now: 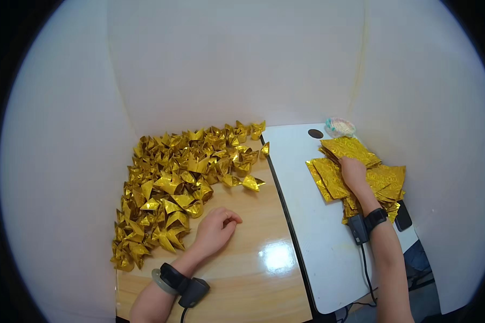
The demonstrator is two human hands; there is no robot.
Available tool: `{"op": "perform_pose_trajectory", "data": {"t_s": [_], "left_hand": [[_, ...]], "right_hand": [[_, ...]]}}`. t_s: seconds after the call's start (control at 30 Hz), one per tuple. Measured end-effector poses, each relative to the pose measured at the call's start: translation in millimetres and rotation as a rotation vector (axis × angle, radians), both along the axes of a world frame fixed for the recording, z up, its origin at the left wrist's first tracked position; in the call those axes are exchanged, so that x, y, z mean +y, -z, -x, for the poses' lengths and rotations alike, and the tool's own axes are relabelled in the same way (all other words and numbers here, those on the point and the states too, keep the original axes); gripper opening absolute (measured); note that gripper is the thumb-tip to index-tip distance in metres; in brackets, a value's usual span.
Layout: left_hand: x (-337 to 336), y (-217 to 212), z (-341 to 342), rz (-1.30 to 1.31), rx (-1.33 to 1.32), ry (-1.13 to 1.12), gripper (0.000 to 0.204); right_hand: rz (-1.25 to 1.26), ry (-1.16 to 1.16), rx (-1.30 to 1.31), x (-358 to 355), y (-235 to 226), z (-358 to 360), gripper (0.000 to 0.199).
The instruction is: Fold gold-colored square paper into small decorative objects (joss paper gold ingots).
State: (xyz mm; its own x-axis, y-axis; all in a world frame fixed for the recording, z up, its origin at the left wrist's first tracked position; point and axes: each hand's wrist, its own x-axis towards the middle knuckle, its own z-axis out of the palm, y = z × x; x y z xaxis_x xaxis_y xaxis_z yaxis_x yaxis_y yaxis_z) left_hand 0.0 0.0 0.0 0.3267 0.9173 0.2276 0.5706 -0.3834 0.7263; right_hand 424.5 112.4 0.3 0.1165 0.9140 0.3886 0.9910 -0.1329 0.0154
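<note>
My left hand [216, 230] rests on the wooden tabletop, its fingers curled in loosely with nothing visible in them. Beside it lies a big heap of folded gold paper ingots [170, 183], boat-shaped with pointed ends. At the right, my right hand [353, 175] reaches into a pile of flat gold foil paper sheets [385, 180]. Its fingers are closed at the edge of the upper stack of gold paper sheets [350, 151], and the fingertips are partly hidden there. Each wrist wears a black strap with a small dark box and a cable.
A white table [328, 253] adjoins the wooden tabletop [242, 285] along a dark seam. Behind the sheets sits a pale patterned bundle [340, 127] near a round dark cable hole [315, 133]. A dark phone-like object [403, 216] lies at the right edge. Pale partitions [237, 64] enclose the tables.
</note>
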Motion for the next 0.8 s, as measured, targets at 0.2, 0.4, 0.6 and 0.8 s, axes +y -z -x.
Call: {"op": "perform_pose_trajectory", "data": {"t_s": [0.2,0.4,0.6,0.8], "left_hand": [[2,-1,-2,-0.020,0.015,-0.004,0.011],[3,-3,0,-0.081,0.024,-0.002,0.010],[9,9,3,0.058,-0.121,-0.069,0.027],[15,3,0,0.315,-0.710,-0.178,0.023]], "right_hand": [[-0.255,0.012,0.244,-16,-19,10,0.020],[-0.605,-0.578,0.202,-27,-61,40,0.016],[0.224,-0.857,1.272,-59,-90,84,0.022],[0.743,-0.868,1.161,-78,-77,135,0.022]]}}
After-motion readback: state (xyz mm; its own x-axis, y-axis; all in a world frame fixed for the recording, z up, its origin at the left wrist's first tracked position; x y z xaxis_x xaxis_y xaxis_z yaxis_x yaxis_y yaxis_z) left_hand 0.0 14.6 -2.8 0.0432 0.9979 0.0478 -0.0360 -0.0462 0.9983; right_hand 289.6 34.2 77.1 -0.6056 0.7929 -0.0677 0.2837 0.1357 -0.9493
